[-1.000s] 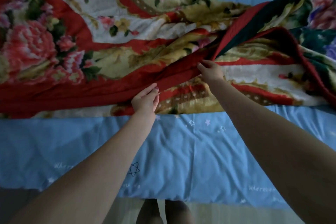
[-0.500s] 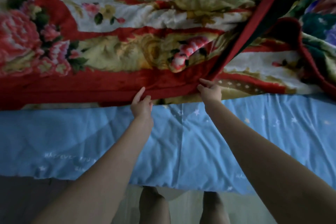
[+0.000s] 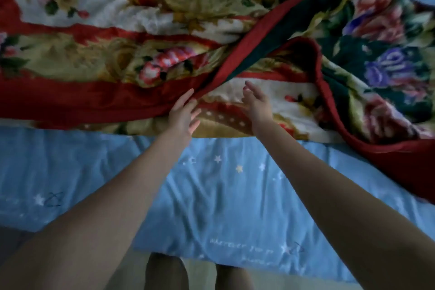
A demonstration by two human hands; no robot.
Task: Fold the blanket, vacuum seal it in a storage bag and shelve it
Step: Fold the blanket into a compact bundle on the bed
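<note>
A thick plush blanket with a red border and a pattern of pink, purple and cream flowers point(image 3: 98, 59) lies across the far part of a bed covered by a light blue quilt printed with small stars and white writing point(image 3: 211, 190). The blanket reaches from the left edge of the bed to the right edge, and its near border runs roughly parallel to the near edge of the bed. On the right side the blanket is turned over itself, so a dark green side with purple roses shows there, and a red border crosses diagonally toward the middle.

The left hand point(image 3: 182, 113) is stretched forward with straight, slightly spread fingers. Its fingertips touch the red border of the blanket at the place where the diagonal fold meets the near border; it does not grip the cloth. The right hand point(image 3: 256, 99) is also wide, with straight fingers pointing away from the person. It is over the cream part of the blanket, just beside the left hand; I cannot tell if it touches the cloth, because this hand is blurred.

Near the bottom, past the near edge of the bed, two legs of the person point(image 3: 166, 271) stand on a pale floor point(image 3: 202, 275).
</note>
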